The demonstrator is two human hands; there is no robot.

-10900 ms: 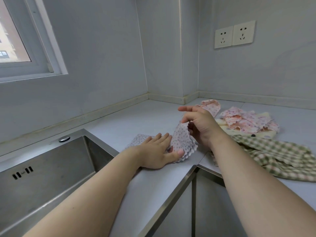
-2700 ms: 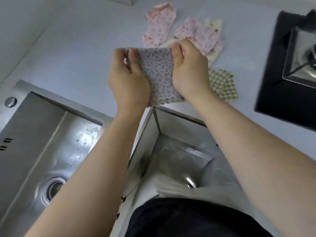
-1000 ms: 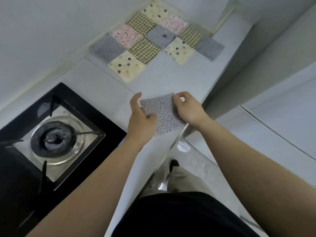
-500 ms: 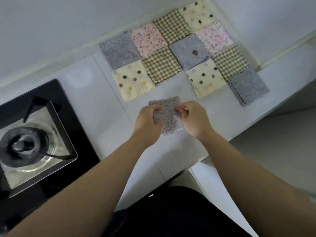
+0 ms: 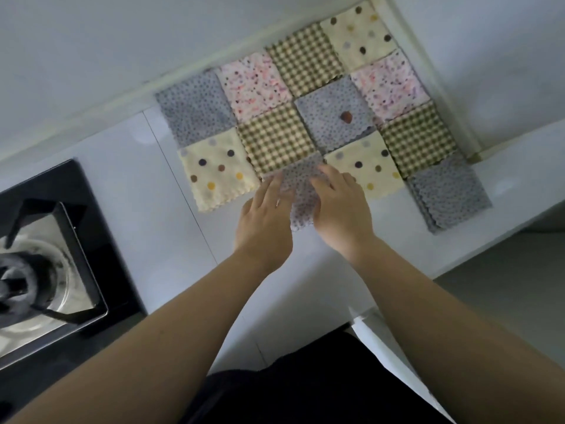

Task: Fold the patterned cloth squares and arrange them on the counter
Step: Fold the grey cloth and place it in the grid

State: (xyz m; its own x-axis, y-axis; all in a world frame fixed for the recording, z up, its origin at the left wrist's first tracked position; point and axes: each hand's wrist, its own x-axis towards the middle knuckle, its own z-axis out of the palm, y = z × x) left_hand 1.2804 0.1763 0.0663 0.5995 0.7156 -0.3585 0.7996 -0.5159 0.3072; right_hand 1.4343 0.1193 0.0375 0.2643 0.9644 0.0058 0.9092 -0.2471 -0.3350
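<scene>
Left hand (image 5: 265, 223), right hand (image 5: 340, 209) pressing grey dotted cloth (image 5: 301, 195), white counter (image 5: 180, 243)

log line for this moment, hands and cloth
stage: laying square | left hand: fingers flat on grey dotted square | right hand: flat on it | spot: between cream dotted square and second cream dotted square

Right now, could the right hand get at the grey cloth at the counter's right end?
Probably yes. The right hand rests flat on the speckled cloth, and only the flat cream cloth lies between it and the grey cloth. Nothing upright blocks the way.
</scene>
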